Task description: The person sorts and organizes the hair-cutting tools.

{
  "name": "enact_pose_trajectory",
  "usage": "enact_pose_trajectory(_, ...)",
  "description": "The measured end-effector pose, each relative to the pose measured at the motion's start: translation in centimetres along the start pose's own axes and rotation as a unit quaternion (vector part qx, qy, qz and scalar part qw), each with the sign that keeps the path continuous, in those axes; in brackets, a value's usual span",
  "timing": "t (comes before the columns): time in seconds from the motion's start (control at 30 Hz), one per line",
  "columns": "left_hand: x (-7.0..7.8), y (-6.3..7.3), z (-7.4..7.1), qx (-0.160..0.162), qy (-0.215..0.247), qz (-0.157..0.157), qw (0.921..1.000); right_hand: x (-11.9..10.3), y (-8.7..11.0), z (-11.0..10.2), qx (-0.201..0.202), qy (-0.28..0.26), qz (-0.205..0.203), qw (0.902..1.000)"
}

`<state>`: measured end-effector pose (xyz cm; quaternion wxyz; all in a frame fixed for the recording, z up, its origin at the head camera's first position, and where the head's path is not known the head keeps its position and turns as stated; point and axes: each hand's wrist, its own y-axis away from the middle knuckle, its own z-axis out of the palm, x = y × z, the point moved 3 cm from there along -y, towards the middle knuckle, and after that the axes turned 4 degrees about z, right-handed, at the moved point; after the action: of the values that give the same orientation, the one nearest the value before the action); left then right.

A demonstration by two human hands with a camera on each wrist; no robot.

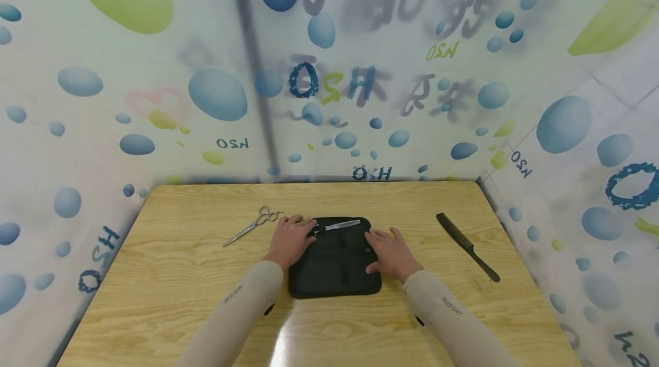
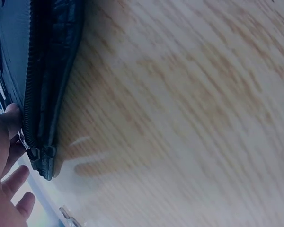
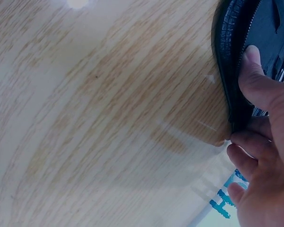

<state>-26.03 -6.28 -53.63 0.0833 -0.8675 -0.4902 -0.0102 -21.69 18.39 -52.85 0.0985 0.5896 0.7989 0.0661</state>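
Note:
A black zip case [image 1: 334,270] lies on the table with its inner side up. In its upper part sits a silver pair of scissors [image 1: 342,224], its handle end partly hidden by my left hand [image 1: 291,239]. That hand holds the case's upper left edge, thumb lying over the inside. On the opposite edge, my right hand [image 1: 392,254] grips the border. In the right wrist view its thumb [image 3: 252,61] presses inside the zip [image 3: 248,29], while the fingers sit along the outer edge. The zip [image 2: 28,71] on the left side also shows in the left wrist view.
Another pair of silver scissors [image 1: 252,226] lies left of the case, its finger rings toward the back. To the right rests a black comb with a handle [image 1: 467,247]. The wooden table [image 1: 170,287] meets a patterned wall covering [image 1: 329,155] at its back edge.

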Motion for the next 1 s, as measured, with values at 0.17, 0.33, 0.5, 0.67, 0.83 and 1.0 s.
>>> enact_pose_trajectory(0.17,0.06,0.0,0.1,0.006,0.003,0.002,1.0,0.0,0.02,-0.12,0.003,0.001,-0.003,1.0)
enact_pose_trajectory(0.33,0.06,0.0,0.21,0.007,0.0,0.007,1.0,0.08,-0.02,-0.08,-0.002,0.005,0.0,1.0)
enact_pose_trajectory(0.5,-0.05,-0.1,0.12,0.008,-0.007,0.011,0.9999,0.02,-0.1,-0.05,-0.005,-0.001,-0.001,1.0)
enact_pose_trajectory(0.67,-0.04,-0.12,-0.22,0.01,-0.019,0.019,0.9996,-0.22,0.02,-0.29,-0.008,-0.005,0.002,1.0)
enact_pose_trajectory(0.83,-0.14,-0.16,-0.18,-0.005,0.007,0.009,0.9999,-0.23,0.04,-0.23,-0.013,-0.001,0.005,0.9999)
enact_pose_trajectory(1.0,-0.39,-0.09,-0.02,-0.012,0.024,0.008,0.9996,-0.25,0.01,-0.25,-0.014,0.002,0.006,0.9999)
